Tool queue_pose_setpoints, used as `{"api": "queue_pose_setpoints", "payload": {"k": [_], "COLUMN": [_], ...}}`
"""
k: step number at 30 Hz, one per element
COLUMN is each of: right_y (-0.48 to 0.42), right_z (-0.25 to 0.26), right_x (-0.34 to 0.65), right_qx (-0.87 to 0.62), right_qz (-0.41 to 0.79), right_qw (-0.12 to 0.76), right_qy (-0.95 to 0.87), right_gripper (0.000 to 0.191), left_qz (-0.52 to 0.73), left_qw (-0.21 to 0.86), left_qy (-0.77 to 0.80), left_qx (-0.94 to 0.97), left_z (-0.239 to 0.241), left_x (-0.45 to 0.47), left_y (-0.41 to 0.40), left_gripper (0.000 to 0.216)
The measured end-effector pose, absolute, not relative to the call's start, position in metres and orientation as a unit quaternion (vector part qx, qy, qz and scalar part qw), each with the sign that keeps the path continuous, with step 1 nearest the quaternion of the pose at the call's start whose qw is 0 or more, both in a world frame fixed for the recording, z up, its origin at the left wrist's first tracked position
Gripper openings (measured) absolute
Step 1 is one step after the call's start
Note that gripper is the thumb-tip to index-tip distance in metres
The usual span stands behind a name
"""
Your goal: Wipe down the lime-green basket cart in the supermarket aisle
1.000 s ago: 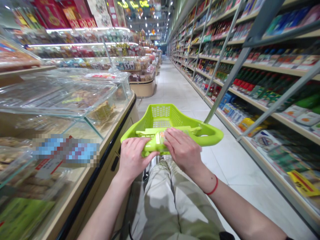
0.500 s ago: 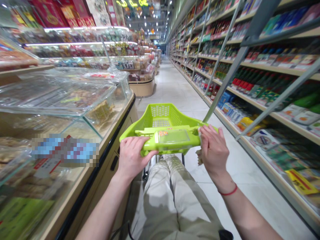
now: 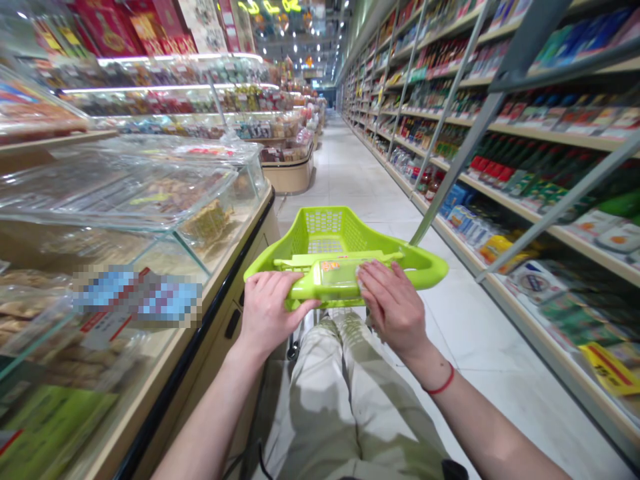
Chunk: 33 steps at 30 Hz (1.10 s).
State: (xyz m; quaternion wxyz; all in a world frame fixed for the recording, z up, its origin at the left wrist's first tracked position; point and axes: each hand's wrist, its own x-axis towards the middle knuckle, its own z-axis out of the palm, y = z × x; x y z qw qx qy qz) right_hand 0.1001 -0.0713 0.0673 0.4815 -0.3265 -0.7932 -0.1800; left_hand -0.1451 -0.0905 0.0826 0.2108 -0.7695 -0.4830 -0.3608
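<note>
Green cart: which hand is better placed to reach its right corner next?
Probably the right hand: it lies over the handle, nearer that corner, while the left hand grips the left end.

floor [image 3: 345, 163] – green cart [image 3: 361, 233] | shelf [image 3: 590, 252] – bottles [image 3: 530, 180] | counter [image 3: 263, 240] – clear cases [image 3: 150, 190]

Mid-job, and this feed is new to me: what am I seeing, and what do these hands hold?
There is no machine: these are one person's bare hands, seen by a camera worn on the head, looking forward and down. The left hand grips the handle of a green cart with perforated walls. The right hand lies on the handle's right part; a whitish scrap, mostly hidden, shows at its fingers. A counter on the left bears wrapped goods; stocked shelves line the right.
</note>
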Motion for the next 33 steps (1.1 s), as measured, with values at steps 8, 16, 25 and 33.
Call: {"api": "queue_pose_setpoints", "payload": {"k": [8,16,25,33], "right_y": [-0.039,-0.045,-0.064,-0.039], "right_z": [0.061,0.059,0.061,0.06], "right_x": [0.18,0.154,0.109,0.183], "right_qx": [-0.346,-0.399,-0.355,-0.363], "right_qz": [-0.168,-0.177,-0.21,-0.16], "right_qw": [0.52,0.558,0.498,0.527], "right_qy": [-0.762,-0.706,-0.763,-0.752], "right_gripper": [0.021,0.019,0.033,0.02], "left_qz": [-0.358,-0.363,-0.358,-0.36], "left_qw": [0.221,0.23,0.224,0.225], "left_qy": [-0.478,-0.478,-0.483,-0.475], "left_qx": [-0.771,-0.766,-0.767,-0.771], "left_z": [0.081,0.081,0.08,0.081], "left_x": [-0.144,-0.141,-0.142,-0.143], "left_y": [-0.087,-0.088,-0.09,-0.09], "left_gripper": [0.041,0.042,0.043,0.042]}}
